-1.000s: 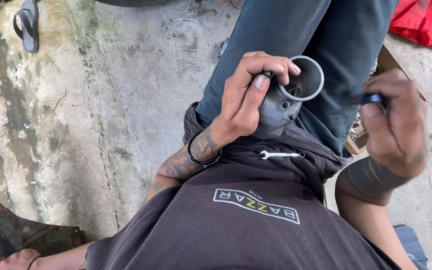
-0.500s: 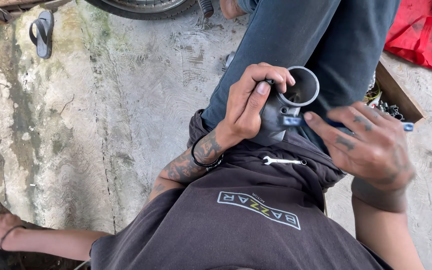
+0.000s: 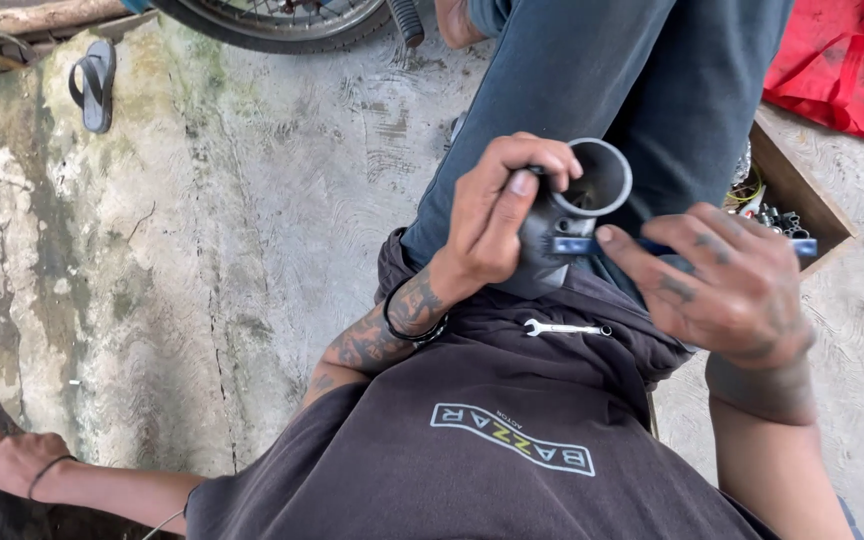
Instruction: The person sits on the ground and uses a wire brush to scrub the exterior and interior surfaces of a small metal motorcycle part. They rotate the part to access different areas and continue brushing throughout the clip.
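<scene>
Close over the dark shirt, the left hand (image 3: 492, 225) grips a grey metal part with a round open mouth (image 3: 572, 215), fingers wrapped around it above the lap. Just beside it, the right hand (image 3: 727, 290) closes on a blue-handled tool (image 3: 577, 245) whose tip touches the part's side. Farther off are a wooden box (image 3: 797, 195), a red cloth (image 3: 842, 60), 1 sandal (image 3: 92, 85) and a wheel (image 3: 282, 20) on the concrete floor (image 3: 252, 200).

Grey metal housing (image 3: 560, 220); blue tool (image 3: 652, 245); dark grey shirt (image 3: 492, 440) with a small white wrench print; blue trousers (image 3: 602, 80); red cloth (image 3: 842, 60) far right; mottled grey-green concrete floor (image 3: 202, 220).
</scene>
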